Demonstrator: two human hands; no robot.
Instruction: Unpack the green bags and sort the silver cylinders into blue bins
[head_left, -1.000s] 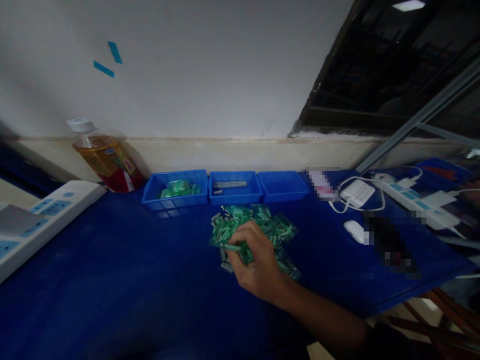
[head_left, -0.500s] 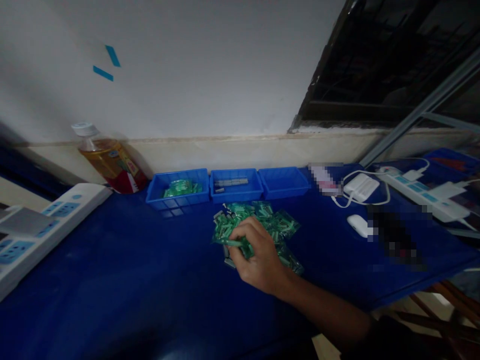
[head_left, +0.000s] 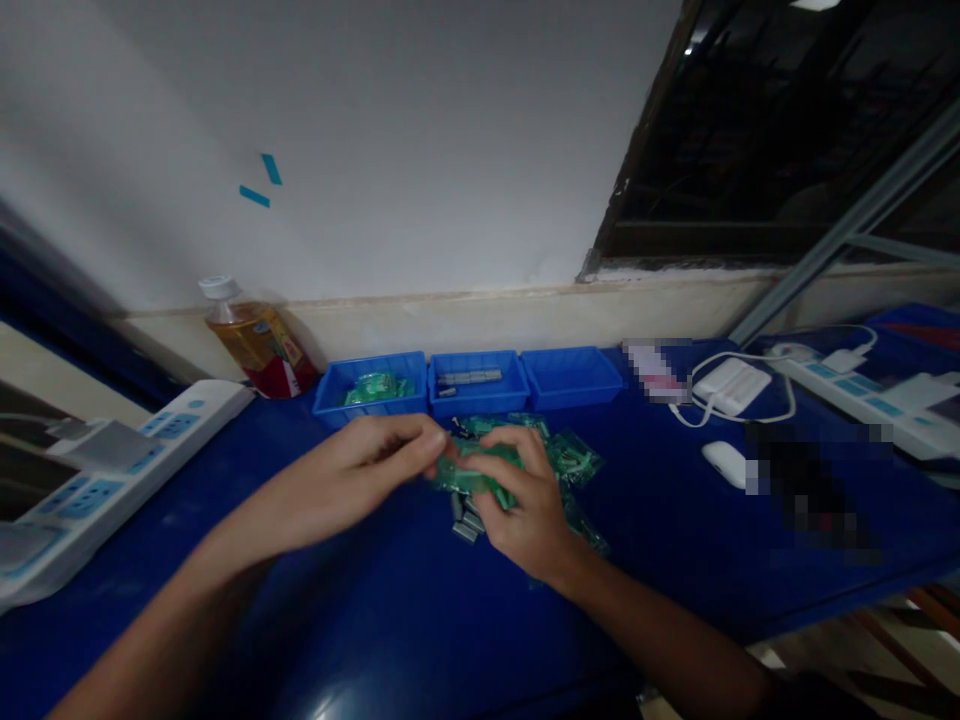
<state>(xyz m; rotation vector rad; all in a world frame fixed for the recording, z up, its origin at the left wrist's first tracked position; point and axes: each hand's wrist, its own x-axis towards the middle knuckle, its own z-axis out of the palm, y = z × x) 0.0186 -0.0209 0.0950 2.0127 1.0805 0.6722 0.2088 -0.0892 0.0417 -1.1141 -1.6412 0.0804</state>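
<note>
A clear plastic bag with green pieces (head_left: 463, 478) is held between my two hands over the middle of the table. My left hand (head_left: 367, 465) pinches the bag's left edge with thumb and fingers. My right hand (head_left: 529, 505) is curled around its right side, thumb below and fingers above. Behind and to the right of it, more clear bags of green pieces (head_left: 576, 460) lie in a pile, partly covered by my right hand. Several short grey bars (head_left: 468, 520) lie on the table just below the held bag.
Along the wall stand a blue bin with bagged green pieces (head_left: 367, 407), a blue bin with grey bars (head_left: 478, 402) and a third blue bin (head_left: 574, 395). A drink bottle (head_left: 262, 350) and a power strip (head_left: 161, 435) are left; a white charger (head_left: 731, 388) and earbud case (head_left: 724, 465) are right.
My left hand has come into view and taken hold of the bag's left edge. My right hand keeps its grip near the pile. The whole view has shifted slightly.
</note>
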